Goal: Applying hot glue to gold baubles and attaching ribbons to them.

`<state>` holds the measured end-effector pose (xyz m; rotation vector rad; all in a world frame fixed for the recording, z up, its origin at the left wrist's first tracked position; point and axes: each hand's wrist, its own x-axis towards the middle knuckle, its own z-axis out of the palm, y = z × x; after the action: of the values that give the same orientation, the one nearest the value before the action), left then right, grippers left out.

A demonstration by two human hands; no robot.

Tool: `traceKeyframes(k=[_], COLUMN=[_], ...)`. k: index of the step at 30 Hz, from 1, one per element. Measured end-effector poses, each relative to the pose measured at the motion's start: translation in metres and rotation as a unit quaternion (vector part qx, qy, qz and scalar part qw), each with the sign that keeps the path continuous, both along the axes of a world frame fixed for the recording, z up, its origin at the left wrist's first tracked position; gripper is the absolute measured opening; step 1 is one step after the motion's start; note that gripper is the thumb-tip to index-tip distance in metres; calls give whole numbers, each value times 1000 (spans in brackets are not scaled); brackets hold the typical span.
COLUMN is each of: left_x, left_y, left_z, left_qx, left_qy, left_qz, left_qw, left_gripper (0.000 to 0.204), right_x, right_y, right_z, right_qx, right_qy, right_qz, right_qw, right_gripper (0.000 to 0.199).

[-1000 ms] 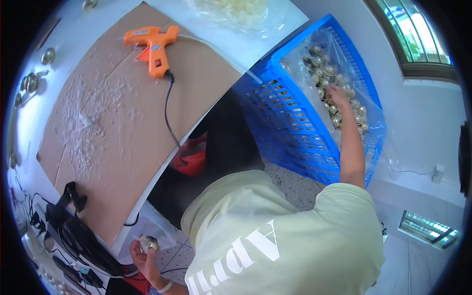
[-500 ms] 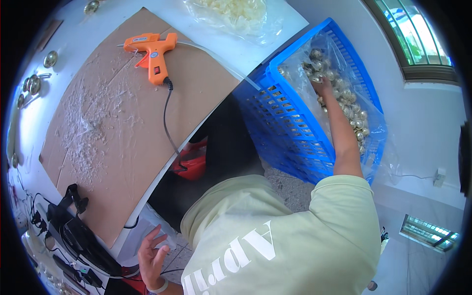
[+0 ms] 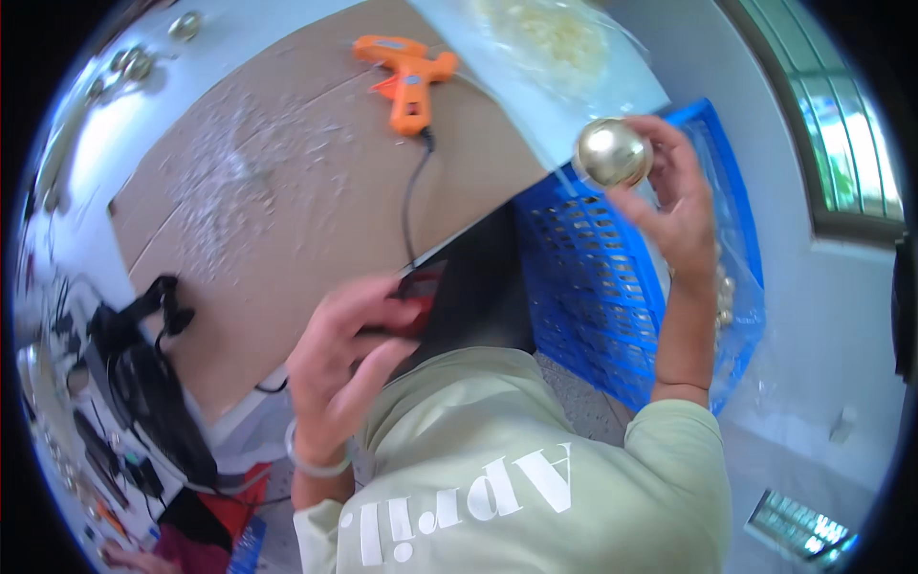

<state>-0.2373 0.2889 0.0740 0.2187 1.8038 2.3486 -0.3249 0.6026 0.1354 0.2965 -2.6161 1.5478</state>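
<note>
A shiny pale-gold ball (image 3: 610,155) is gripped between the thumb and fingers of my right hand (image 3: 677,196), raised over the rim of the blue plastic basket (image 3: 598,277). More gold balls (image 3: 724,298) show behind my forearm inside the basket, in a clear plastic liner. My left hand (image 3: 339,359) is in the air near the table's front edge, slightly blurred, thumb and fingers apart and nothing between them. An orange glue gun (image 3: 409,84) lies on the brown cardboard (image 3: 316,210), its black cord running off the near edge.
Dried glue strands (image 3: 225,182) litter the cardboard. A clear bag of pale pieces (image 3: 555,43) lies at the back of the table. Black equipment (image 3: 148,402) stands at the left, with gold pieces (image 3: 129,65) farther back. At lower left a person's hand (image 3: 134,558) shows.
My right hand has come up out of the basket with a gold ball. The left hand has risen and moved toward the middle. The view has shifted, so the table sits farther right.
</note>
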Motion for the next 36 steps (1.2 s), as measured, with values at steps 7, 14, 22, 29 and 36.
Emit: traceKeyframes(k=[7,14,22,29,36], left_x=[-24,2,9,10,8], left_y=[4,-45,-60,-56,-51], left_z=[-1,-21,-33,-37,-45], left_qx=[-15,199,312,340,311], left_qy=[74,24,-45,-43,39], left_qz=[134,163,56,91,134], left_qw=[988,966,947,935,940], left_gripper=[70,65,71,64,57], right_x=[5,-8,-28,-26,-34], right_y=[-146,-190,-198,-194,-174], right_z=[-11,-26,-44,-40,-38], right_qx=[69,-119,-128,-340,-285], right_qy=[57,-118,-52,-205,-229], right_qz=[277,353,421,248,350], right_qw=[957,920,896,884,862], right_gripper=[55,40,10,19,19])
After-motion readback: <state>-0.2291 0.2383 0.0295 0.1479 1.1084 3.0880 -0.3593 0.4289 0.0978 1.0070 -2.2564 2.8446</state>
